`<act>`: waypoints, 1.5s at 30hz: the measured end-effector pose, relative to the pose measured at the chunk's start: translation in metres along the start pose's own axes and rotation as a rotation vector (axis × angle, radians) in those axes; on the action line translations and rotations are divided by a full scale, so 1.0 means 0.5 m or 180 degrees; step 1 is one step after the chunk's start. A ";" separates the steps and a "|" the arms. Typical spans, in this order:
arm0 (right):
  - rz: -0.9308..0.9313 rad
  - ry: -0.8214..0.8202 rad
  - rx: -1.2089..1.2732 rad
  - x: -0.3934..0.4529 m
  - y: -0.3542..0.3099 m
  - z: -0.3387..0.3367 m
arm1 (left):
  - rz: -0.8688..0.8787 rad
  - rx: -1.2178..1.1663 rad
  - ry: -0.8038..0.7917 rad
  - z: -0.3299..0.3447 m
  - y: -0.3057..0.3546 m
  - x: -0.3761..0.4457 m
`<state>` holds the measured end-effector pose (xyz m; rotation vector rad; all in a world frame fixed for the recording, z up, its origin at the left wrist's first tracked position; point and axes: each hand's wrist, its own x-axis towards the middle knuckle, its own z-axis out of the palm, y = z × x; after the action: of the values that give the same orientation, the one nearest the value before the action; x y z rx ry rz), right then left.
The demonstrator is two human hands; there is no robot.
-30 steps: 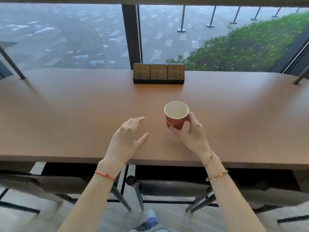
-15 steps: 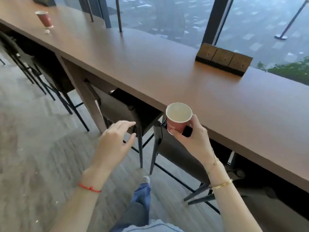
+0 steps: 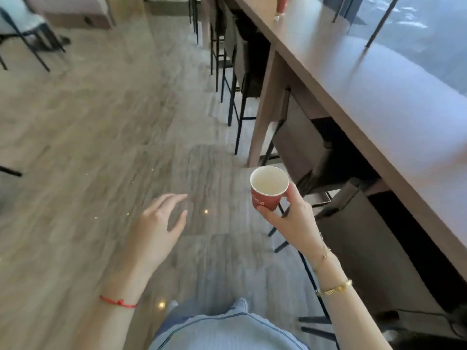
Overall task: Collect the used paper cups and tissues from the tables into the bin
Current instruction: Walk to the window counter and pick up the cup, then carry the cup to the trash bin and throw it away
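My right hand (image 3: 290, 218) grips a small red paper cup (image 3: 268, 189) upright over the floor, thumb below and fingers round its side. The cup's white inside looks empty. My left hand (image 3: 159, 223) hovers to the left of it at the same height, fingers relaxed and holding nothing. A second red cup (image 3: 281, 3) stands far along the long brown table (image 3: 353, 79), with a small pale scrap (image 3: 276, 18) beside it. No bin is in view.
Dark stools and chairs (image 3: 242, 59) are tucked under the table along its left edge. Wood-look floor (image 3: 101, 127) stretches to the left. A chair (image 3: 22, 34) stands at the top left. My legs and feet show at the bottom.
My right hand lifted the cup off the table and carried it away from the edge. I turned left, so the view now runs along the table and floor.
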<state>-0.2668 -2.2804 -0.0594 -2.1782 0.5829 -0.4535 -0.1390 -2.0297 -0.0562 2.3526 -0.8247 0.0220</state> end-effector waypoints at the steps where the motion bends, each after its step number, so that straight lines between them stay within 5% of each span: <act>1: -0.0080 -0.0113 0.0038 0.001 -0.017 0.028 | -0.0138 0.0042 0.0076 -0.021 -0.023 -0.028; 25: -0.1783 -0.2762 0.0317 -0.349 -0.644 0.885 | -0.3250 0.1002 0.1684 -0.557 -0.495 -0.857; 36: -0.2579 -0.3906 0.0321 -0.527 -0.902 1.263 | -0.4308 0.0915 0.2545 -0.680 -0.661 -1.057; 45: -0.3225 -0.4665 0.0574 -0.721 -1.243 1.613 | -0.5002 0.1211 0.3078 -0.901 -0.870 -1.204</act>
<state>-0.0047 -1.2333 -0.0979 -1.8425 -1.3004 0.6122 -0.2933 -1.1751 -0.0724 2.2251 1.5642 0.6015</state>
